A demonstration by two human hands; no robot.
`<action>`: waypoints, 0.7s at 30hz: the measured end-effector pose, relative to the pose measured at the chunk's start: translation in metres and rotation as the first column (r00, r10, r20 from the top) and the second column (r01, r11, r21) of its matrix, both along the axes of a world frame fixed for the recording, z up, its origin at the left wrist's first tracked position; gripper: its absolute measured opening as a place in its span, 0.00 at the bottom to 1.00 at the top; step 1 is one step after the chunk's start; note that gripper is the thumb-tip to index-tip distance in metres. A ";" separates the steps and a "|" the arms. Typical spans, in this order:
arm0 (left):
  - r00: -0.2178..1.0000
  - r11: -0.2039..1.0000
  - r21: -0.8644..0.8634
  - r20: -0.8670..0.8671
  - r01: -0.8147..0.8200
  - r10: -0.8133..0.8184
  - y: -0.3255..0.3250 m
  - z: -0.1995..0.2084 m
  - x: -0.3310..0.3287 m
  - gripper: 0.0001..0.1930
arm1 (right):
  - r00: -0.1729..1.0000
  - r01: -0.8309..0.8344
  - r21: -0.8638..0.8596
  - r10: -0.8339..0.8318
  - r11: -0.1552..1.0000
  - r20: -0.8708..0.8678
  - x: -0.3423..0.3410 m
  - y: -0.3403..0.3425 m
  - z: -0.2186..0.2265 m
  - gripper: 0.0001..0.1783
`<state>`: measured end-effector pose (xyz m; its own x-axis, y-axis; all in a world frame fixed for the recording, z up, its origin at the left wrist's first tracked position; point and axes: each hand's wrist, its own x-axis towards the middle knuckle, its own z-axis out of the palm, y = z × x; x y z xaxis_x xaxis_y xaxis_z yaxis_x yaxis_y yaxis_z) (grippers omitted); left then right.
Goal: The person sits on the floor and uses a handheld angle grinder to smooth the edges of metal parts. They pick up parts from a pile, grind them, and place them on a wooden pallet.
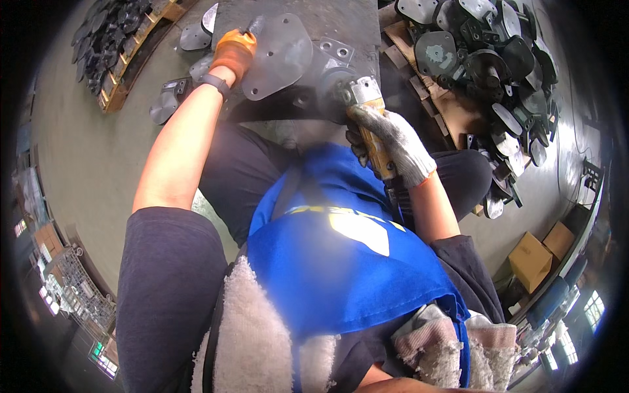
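Grey plate (282, 56) w/ L hand (236, 51) clamped on adj. dark rod (257, 26), R hand (398, 137) round grinder (376, 152).

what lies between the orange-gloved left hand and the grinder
In the head view, mainly a rounded gray metal plate lies between the left hand and the grinder.

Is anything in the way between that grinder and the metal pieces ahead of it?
Nothing visible: the right hand holds the grinder with its blurred disc beside the metal block and oval plate. The left hand grips a dark stub, clear of the disc. Whether the disc touches metal, I can't tell.
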<state>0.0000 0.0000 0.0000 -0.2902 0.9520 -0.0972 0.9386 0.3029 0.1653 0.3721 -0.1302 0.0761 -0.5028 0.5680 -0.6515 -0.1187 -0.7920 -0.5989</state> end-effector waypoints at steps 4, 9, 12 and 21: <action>0.993 0.995 -0.014 -0.066 0.098 -0.099 -0.009 0.013 0.009 0.21 | 0.995 0.017 0.079 -0.025 0.997 0.101 -0.004 -0.006 0.021 0.25; 0.989 0.990 0.041 -0.067 0.138 -0.135 -0.008 0.004 0.005 0.20 | 0.996 0.046 -0.008 -0.047 0.999 -0.075 -0.003 0.002 0.009 0.24; 0.949 0.960 0.058 -0.176 0.276 -0.262 -0.010 0.002 0.000 0.18 | 0.999 -0.018 0.118 0.013 0.993 0.045 -0.008 0.005 0.013 0.24; 0.981 0.972 0.133 -0.026 0.193 -0.191 -0.011 0.002 -0.002 0.23 | 0.970 -0.090 0.113 0.061 0.989 0.237 0.001 0.014 0.016 0.25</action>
<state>-0.0018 -0.0109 0.0021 -0.1013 0.9941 0.0379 0.9793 0.0930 0.1798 0.3736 -0.1158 0.0923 -0.3906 0.6166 -0.6836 0.0926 -0.7125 -0.6956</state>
